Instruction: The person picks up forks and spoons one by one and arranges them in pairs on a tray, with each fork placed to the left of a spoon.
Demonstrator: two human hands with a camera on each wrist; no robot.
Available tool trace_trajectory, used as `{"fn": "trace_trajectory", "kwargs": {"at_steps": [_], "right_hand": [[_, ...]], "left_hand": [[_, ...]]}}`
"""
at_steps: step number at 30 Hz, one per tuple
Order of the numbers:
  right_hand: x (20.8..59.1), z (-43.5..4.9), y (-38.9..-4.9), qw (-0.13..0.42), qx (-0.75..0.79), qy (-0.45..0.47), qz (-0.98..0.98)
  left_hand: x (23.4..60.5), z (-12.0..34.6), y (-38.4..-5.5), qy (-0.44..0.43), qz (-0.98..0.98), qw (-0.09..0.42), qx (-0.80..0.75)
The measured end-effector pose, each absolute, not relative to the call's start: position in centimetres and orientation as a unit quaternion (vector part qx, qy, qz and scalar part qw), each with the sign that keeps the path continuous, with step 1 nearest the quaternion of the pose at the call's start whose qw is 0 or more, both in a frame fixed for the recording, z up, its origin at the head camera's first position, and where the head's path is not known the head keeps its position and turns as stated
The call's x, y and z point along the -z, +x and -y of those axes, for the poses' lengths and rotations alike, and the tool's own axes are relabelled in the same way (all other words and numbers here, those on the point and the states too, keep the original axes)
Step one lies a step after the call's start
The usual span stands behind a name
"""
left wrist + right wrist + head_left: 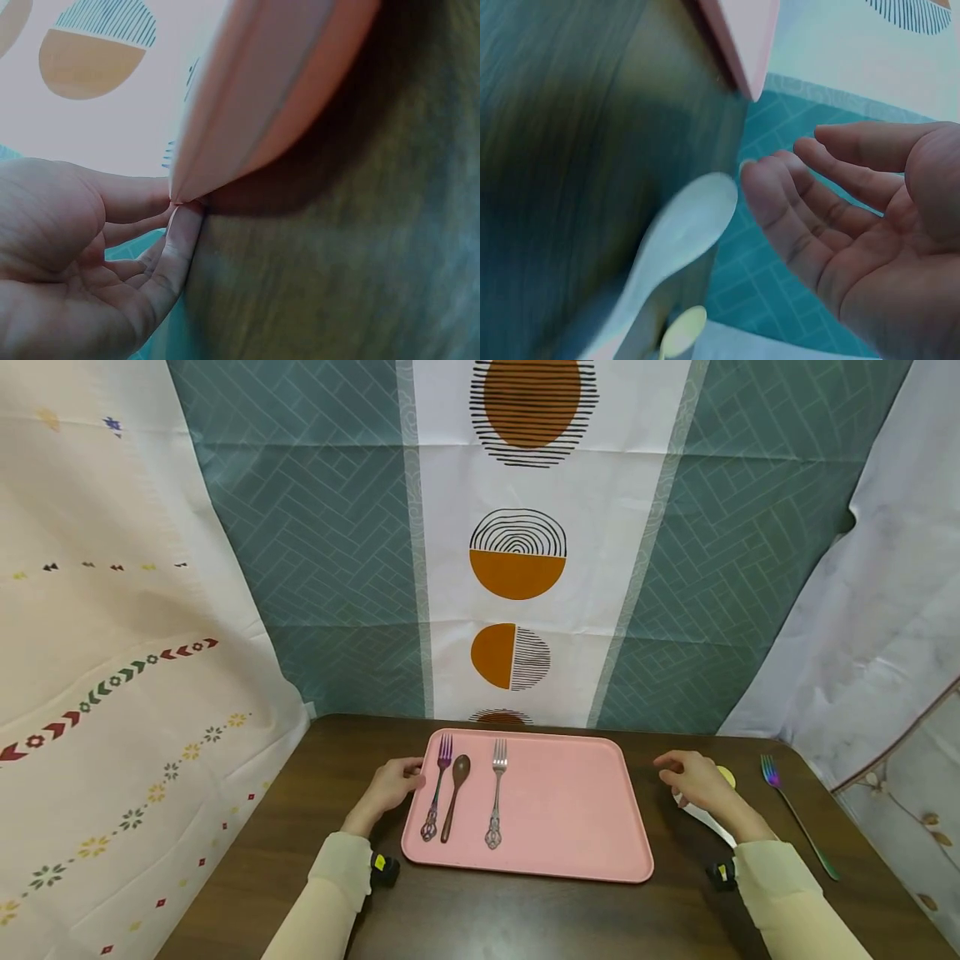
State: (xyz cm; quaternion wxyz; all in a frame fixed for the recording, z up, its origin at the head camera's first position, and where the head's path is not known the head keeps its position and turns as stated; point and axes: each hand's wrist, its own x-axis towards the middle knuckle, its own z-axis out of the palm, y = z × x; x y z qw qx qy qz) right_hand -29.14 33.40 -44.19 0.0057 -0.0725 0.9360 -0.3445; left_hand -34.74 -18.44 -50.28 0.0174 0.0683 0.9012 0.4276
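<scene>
A pink tray (570, 802) lies on the dark wooden table in the head view. My left hand (392, 787) pinches its left rim between thumb and fingers; the left wrist view shows the tray's edge (247, 97) caught there. Inside the tray are a purple-tinted fork (445, 752), a brown spoon (461, 768) and a silver fork (496, 793), side by side toward its left. Right of the tray, my right hand (697, 781) hovers by a white spoon (697, 214), holding nothing, fingers loosely bent. From above, that hand hides part of the white spoon.
A yellow spoon (684, 331) lies beyond the white one, partly hidden by my right hand in the head view. Farther right lies a rainbow-coloured fork (798, 818). Patterned cloth (337, 552) hangs behind the table (540, 918) and along both sides.
</scene>
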Motion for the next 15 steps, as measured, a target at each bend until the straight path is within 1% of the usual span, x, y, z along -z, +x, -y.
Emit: {"fn": "trace_trajectory", "kwargs": {"at_steps": [8,15], "right_hand": [[44.1,-35.2,-28.0,-0.002,0.307,-0.092,-0.947],[44.3,-36.3,-27.3,-0.012,0.270,-0.089,-0.959]], "left_hand": [[50.6,18.4,-34.8,0.068,-0.901,0.012,-0.428],[50.5,18.5,-34.8,0.069,-0.900,0.013,-0.431]]}}
